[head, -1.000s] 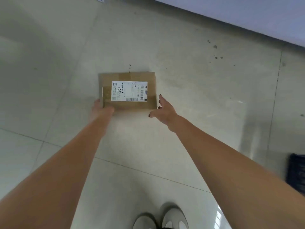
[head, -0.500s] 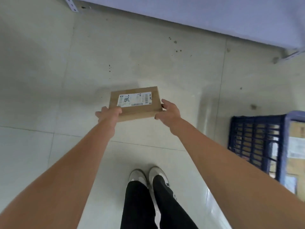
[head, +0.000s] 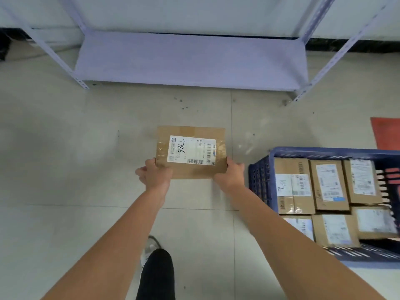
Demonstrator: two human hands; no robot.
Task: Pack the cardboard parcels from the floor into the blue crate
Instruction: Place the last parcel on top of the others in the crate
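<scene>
I've got the cardboard parcel [head: 190, 151] up off the floor, held out flat in front of me at arm's length, white shipping label [head: 191, 150] facing up with a handwritten number and barcodes on it. My left hand [head: 154, 175] grips the near left corner, thumb on top and fingers curled under the edge. My right hand [head: 231, 175] grips the near right corner, thumb along the side and fingers wrapped underneath. Both arms are stretched forward, the parcel level between them.

Off to my right sits the blue crate [head: 259, 182] on the floor, its latticed wall close beside my right forearm. Inside it I see packed parcels [head: 329, 185] lying side by side in rows, labels up, with a bare strip of crate bottom showing at the near edge. The parcel I hold is to the left of the crate, not over it.

Beyond the parcel there's pale tiled floor [head: 86, 148] with a few dark specks, then the low shelf of a grey metal rack [head: 190, 59], its slotted uprights angling outward. A red mat [head: 386, 133] peeks in at the far right. Below, my dark trouser leg [head: 157, 276] and a light shoe [head: 149, 247].
</scene>
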